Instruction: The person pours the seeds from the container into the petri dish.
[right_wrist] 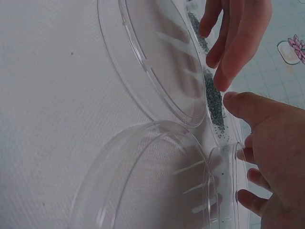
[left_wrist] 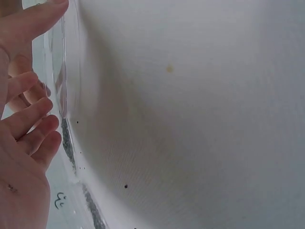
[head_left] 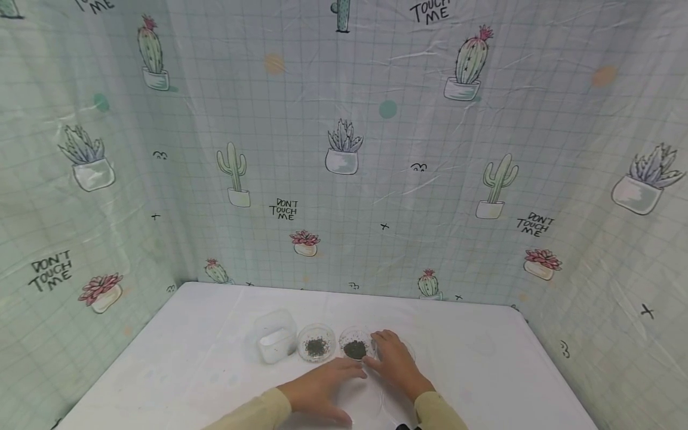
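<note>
On the tabletop (head_left: 473,358), a petri dish (head_left: 348,332) of granules (head_left: 355,350) seemed light, brittle, best rim-gripped; left hand (head_left: 317,385) and right hand (head_left: 398,364) splayed.

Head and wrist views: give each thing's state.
Square container: contents unclear.
Rear left dish: scattered dark grains.
Rear middle dish: dense dark grains.
Rear right dish: partly hidden.
Front left dish: no grains visible.
Front right dish: no grains visible.
Left hand: thumb apart from fingers.
Right hand: thumb apart from fingers.
</note>
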Available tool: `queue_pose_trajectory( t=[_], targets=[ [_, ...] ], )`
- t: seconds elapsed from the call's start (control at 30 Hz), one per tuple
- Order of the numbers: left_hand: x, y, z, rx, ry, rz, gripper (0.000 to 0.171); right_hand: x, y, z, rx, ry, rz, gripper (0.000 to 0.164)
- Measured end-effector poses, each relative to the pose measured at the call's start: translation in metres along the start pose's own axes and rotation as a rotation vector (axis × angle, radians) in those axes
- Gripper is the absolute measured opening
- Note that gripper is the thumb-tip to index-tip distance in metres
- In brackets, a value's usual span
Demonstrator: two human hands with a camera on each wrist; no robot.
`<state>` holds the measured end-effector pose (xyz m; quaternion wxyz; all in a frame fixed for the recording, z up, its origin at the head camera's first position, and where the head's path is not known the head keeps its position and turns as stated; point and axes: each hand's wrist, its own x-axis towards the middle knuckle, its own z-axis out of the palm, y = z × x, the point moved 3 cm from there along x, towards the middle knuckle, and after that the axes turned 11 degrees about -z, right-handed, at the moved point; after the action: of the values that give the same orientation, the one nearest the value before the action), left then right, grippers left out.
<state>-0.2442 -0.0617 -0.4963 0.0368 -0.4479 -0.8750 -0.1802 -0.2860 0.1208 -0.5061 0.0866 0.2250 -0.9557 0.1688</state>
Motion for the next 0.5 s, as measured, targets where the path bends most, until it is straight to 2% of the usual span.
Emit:
queue_pose_trajectory(
  t=[0.13,0.5],
  targets=[
    [0.0026,0.0019,0.0019,0.003,-0.021,0.012,0.077,-0.0002,0.0000,0.0002,-0.006,-0.008,-0.004,0.062],
    [0.0050,0.0036,0.0032,0.009,-0.090,-0.035,0.074,0.0004,0.0001,-0.0008,-0.022,0.005,-0.014,0.062]
  ],
)
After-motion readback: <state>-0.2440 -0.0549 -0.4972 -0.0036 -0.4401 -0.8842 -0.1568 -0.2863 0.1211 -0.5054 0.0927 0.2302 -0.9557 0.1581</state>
